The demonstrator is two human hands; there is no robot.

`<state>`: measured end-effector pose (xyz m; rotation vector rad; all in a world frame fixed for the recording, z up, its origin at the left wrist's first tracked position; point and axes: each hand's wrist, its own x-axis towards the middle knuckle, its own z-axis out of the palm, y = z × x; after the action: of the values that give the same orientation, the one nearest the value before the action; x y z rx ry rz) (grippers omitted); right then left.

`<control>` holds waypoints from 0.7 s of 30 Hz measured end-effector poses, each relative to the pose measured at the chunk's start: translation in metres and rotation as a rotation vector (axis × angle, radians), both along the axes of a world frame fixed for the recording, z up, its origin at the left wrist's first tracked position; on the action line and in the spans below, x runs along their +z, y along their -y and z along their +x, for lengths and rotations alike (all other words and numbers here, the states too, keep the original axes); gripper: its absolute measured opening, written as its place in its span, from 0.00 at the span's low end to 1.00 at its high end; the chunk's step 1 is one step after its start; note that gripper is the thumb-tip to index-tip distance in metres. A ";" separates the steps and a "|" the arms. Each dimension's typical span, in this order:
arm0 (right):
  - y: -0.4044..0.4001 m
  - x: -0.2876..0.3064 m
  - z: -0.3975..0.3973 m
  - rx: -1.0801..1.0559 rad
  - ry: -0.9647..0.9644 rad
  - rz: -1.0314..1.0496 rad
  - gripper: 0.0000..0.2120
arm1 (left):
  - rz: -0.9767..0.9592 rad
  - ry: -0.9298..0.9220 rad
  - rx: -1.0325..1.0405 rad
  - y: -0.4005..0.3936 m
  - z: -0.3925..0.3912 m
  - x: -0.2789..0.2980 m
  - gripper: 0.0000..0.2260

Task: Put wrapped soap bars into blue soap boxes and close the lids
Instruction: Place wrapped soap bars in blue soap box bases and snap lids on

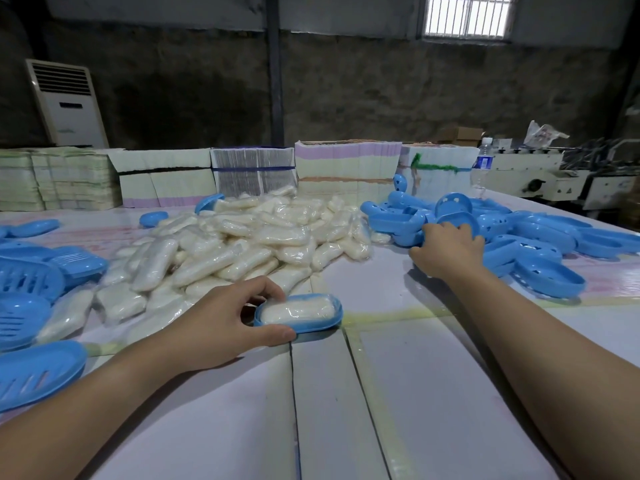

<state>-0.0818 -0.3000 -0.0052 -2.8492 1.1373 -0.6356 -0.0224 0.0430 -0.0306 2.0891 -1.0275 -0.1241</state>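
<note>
A blue soap box base (320, 325) lies on the table in front of me with a wrapped soap bar (298, 310) inside it and no lid on. My left hand (221, 323) grips the box's left end between thumb and fingers. My right hand (446, 247) reaches far right into a heap of blue lids (540, 244), its fingers curled on a lid (459, 221) at the heap's near edge. A big pile of wrapped soap bars (242, 244) lies behind the box.
More blue box parts (31, 282) lie along the left edge. Stacks of flat printed cartons (249, 171) line the table's back. A water bottle (483, 161) stands at the back right, with a machine (554, 178) behind it. The table (346, 410) is made of pale boards.
</note>
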 end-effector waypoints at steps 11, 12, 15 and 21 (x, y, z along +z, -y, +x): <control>-0.004 -0.002 0.002 0.174 0.266 0.162 0.13 | -0.017 -0.005 -0.003 0.001 0.000 -0.001 0.25; -0.004 -0.002 0.002 0.182 0.282 0.168 0.14 | -0.015 -0.005 -0.004 0.001 0.000 -0.001 0.25; -0.007 -0.003 0.002 0.234 0.387 0.126 0.13 | -0.015 0.006 -0.005 0.000 0.001 -0.001 0.24; -0.031 0.010 -0.001 0.371 0.703 0.134 0.11 | -0.003 0.028 -0.001 0.000 0.002 -0.003 0.24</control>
<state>-0.0825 -0.2688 0.0050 -2.2977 0.5013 -1.3064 -0.0201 0.0433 -0.0333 2.0934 -1.0451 -0.0939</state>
